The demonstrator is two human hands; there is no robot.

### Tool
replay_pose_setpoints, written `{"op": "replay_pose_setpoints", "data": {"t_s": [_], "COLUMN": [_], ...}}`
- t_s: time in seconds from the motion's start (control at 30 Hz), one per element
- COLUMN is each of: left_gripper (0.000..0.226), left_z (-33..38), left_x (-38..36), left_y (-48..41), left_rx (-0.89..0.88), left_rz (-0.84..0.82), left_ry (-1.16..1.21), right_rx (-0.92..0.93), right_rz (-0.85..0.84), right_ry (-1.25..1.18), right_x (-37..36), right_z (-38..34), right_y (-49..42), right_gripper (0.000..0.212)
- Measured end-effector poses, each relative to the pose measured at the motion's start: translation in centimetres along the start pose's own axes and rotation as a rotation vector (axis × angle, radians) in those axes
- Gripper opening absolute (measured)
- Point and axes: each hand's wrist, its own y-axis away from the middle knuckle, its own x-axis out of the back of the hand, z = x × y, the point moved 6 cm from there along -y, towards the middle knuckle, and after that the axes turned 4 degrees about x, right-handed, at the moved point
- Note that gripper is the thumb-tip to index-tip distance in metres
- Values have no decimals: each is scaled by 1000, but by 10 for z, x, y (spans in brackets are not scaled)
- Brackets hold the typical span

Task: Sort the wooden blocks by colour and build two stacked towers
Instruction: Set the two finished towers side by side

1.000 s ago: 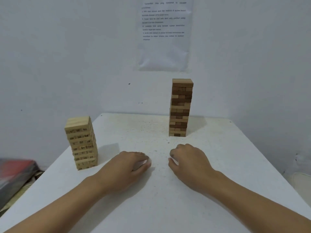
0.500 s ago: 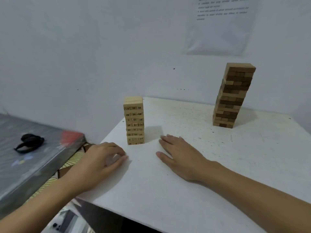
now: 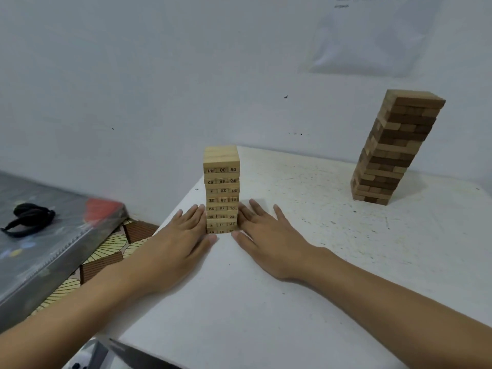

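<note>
Pale tower of numbered wooden blocks (image 3: 221, 187) stands on the white table (image 3: 292, 302), by its left edge. Left hand (image 3: 175, 243) and right hand (image 3: 269, 235), fingers straight, touch its lower sides. Light, loose blocks probably slide easily; an even, low, two-sided hold seems safest.

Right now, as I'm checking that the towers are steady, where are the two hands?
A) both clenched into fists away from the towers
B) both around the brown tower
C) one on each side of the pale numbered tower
C: the left hand and right hand, fingers straight, flank the base of the pale numbered tower.
</note>
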Motion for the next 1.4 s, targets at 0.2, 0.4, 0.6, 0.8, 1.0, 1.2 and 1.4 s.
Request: {"op": "replay_pose_setpoints", "data": {"t_s": [0.2, 0.4, 0.6, 0.8, 1.0, 1.2, 1.4], "left_gripper": [81, 82, 92, 60, 54, 54, 55], "left_z": [2, 6, 24, 53, 78, 94, 103], "left_x": [-2, -5, -10, -13, -16, -19, -22], "left_y": [-5, -16, -41, -76, -115, -141, -160], "left_rx": [-14, -22, -45, -110, -191, -234, -221], "left_rz": [47, 46, 7, -14, -24, -47, -58], "left_ry": [37, 51, -19, 18, 42, 36, 0], "right_rx": [-19, -26, -64, -129, -188, -231, -249], "right_rz": [9, 44, 58, 80, 82, 75, 70], "right_ry": [15, 42, 100, 130, 220, 209, 191], "right_x": [-1, 2, 6, 14, 26, 35, 42], "right_z": [2, 9, 33, 68, 100, 125, 141], "right_y": [-3, -3, 2, 13, 23, 27, 30], "right_gripper": [54, 54, 55, 55, 54, 54, 54]}}
